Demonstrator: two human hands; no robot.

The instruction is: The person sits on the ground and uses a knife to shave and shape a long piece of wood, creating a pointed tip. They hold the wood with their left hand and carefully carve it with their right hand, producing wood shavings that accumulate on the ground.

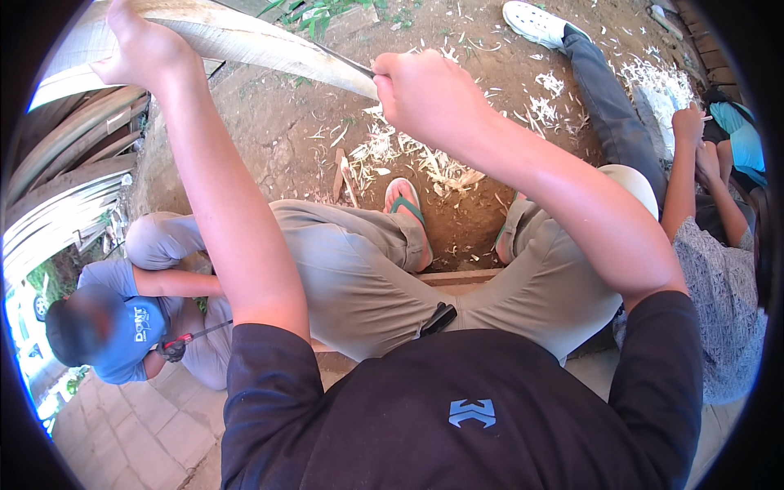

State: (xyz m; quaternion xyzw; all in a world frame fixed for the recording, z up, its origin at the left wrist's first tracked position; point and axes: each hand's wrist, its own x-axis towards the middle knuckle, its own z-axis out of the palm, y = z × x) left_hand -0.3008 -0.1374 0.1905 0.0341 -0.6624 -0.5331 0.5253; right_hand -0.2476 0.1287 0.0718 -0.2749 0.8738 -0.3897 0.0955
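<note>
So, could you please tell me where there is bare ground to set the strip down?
Bare dirt lies below the pale strip, left of the shavings. It is crowded around the sandalled foot, and more shavings lie by the neighbour's leg.

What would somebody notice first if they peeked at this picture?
Probably the long pale strip of wood across the top, with the left hand holding it and the right hand pressing a knife blade against it. Next, the pale shavings scattered on the dirt by the green sandal.
</note>
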